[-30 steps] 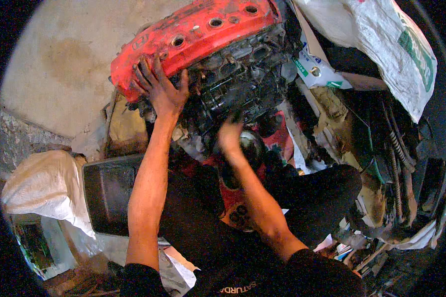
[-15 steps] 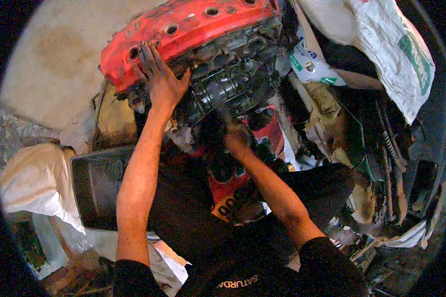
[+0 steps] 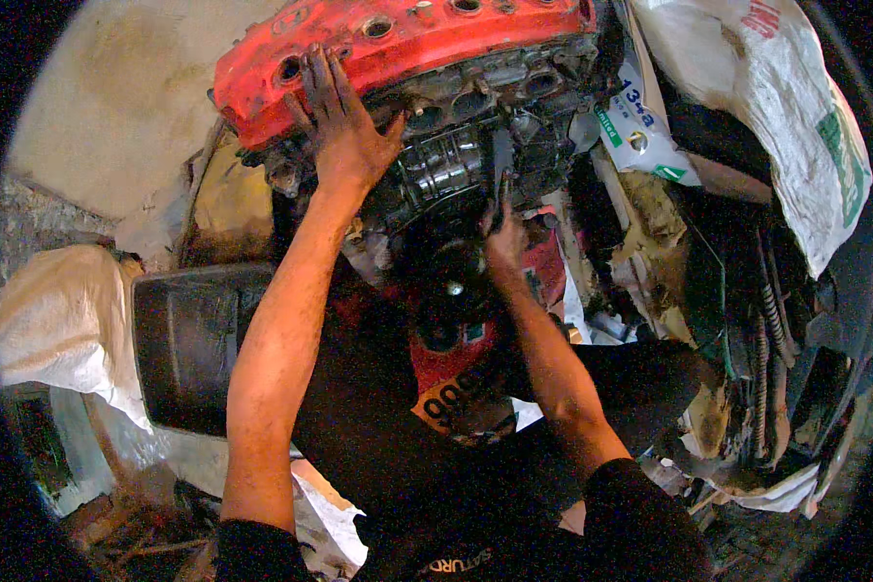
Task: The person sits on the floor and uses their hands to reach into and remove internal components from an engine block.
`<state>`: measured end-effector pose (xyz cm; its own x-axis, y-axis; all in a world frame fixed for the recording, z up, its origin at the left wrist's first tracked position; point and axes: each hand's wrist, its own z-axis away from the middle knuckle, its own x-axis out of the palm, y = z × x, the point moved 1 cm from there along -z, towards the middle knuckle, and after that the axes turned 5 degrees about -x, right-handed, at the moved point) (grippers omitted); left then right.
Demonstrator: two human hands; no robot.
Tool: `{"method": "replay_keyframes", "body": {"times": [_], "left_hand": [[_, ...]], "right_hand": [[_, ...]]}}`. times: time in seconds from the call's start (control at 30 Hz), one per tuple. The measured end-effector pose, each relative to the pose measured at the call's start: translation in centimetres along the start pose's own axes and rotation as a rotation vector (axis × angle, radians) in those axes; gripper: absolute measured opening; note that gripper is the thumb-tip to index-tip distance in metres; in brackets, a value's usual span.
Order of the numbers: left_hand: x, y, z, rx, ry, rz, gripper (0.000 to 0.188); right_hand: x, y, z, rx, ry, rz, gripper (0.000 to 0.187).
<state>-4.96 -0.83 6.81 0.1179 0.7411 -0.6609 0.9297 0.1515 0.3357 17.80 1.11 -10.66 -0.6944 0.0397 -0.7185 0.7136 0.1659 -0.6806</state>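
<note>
A dirty engine (image 3: 543, 136) with a red valve cover (image 3: 417, 48) stands tilted in front of me. My left hand (image 3: 351, 141) lies against it with fingers stretched out, the tips on the red cover beside a round hole, the thumb over the dark metal below. Lower down, my right hand (image 3: 504, 242) is closed around a dark, narrow, flat tool (image 3: 501, 160) that points up toward the engine's side. Motion blur hides the tool's exact kind. Left of the tool is a shiny black ribbed part (image 3: 441, 165) of the engine.
A black plastic bin (image 3: 189, 354) is at the left beside a pale sack (image 3: 63, 310). White printed sacks (image 3: 795, 126) hang at the upper right. Corrugated hoses (image 3: 761, 378) and scrap lie at the right. A red packet (image 3: 543, 262) sits below the engine.
The engine and both hands appear farther right in the picture. My right hand has moved up along the engine's side, and the tool shows more clearly. My left hand keeps its place on the cover.
</note>
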Motion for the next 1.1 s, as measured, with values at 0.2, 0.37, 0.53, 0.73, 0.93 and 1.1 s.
{"method": "replay_keyframes", "body": {"times": [0.2, 0.37, 0.53, 0.73, 0.93, 1.1], "left_hand": [[0.0, 0.9, -0.4, -0.011, -0.009, 0.027, 0.096], [-0.9, 1.8, -0.4, -0.002, -0.006, 0.105, 0.092], [1.1, 2.5, 0.4, 0.163, 0.090, 0.088, 0.071], [4.5, 6.8, 5.4, 0.420, -0.559, 0.190, 0.040], [8.9, 1.2, 8.9, 0.405, -0.916, -0.058, 0.030], [11.1, 0.0, 10.5, 0.231, -1.269, -0.063, 0.022]], "right_hand": [[0.3, 1.7, 1.6, -0.089, -0.247, 0.476, 0.043], [-3.5, 1.7, 0.5, -0.503, -0.202, 0.715, 0.049], [-11.8, -0.8, -5.1, -0.459, -0.242, 0.780, 0.051], [-12.2, -0.6, -5.5, -0.378, -0.296, 0.511, 0.047], [-12.6, -0.8, -4.4, -0.198, -0.502, 0.403, 0.049], [-13.4, -1.9, -3.1, -0.367, -0.398, 0.495, 0.048]]}}
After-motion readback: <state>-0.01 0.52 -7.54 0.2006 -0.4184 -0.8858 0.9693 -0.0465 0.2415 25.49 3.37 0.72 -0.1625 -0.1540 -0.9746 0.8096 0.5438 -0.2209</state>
